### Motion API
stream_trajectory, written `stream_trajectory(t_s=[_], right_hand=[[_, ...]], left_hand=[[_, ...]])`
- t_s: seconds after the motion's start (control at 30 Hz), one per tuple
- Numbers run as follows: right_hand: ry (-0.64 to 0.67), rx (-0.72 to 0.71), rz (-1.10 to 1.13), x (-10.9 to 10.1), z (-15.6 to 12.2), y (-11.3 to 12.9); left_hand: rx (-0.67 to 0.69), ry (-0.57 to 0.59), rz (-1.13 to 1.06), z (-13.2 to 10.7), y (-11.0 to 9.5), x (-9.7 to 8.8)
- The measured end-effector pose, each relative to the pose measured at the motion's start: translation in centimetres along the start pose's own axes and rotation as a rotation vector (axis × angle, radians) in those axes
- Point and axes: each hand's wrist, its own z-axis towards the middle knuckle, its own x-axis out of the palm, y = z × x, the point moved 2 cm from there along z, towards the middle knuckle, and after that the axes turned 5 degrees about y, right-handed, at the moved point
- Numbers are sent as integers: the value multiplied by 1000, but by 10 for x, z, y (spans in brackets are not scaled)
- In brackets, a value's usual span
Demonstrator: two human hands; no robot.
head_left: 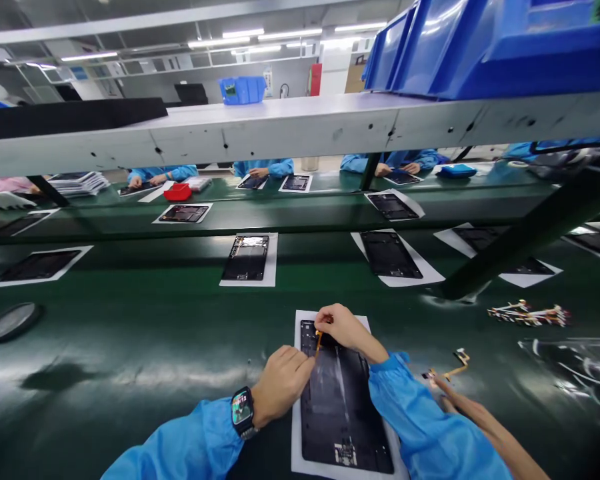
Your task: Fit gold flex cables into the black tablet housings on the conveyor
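Note:
In front of me a black tablet housing (340, 407) lies open on a white sheet (299, 433). An orange flex cable (319, 342) stands over its upper left corner. My right hand (347, 327) pinches the cable's upper end, fingers bent down over the top of the housing. At the cable's lower end, my left hand (285, 380), a watch on its wrist, is closed with thumb and forefinger together. The exact contact at the fingertips is partly hidden.
Another person's hand (460, 403) touches a second flex cable (457, 367) at my right. Beyond it lie a pile of flex cables (530, 313) and clear plastic (575, 367). A green post (530, 227) and overhead shelf (290, 137) stand ahead. A round dish (11, 323) sits left.

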Motion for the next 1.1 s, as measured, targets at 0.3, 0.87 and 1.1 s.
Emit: stream_trajectory(t_s=[0.3, 0.87, 1.1], right_hand=[[44, 81, -198, 14, 25, 0], [80, 164, -624, 12, 16, 15], [18, -1, -775, 14, 4, 14]], left_hand=[[-28, 62, -60, -9, 9, 17], [-32, 153, -100, -12, 11, 23], [-34, 125, -117, -11, 11, 22]])
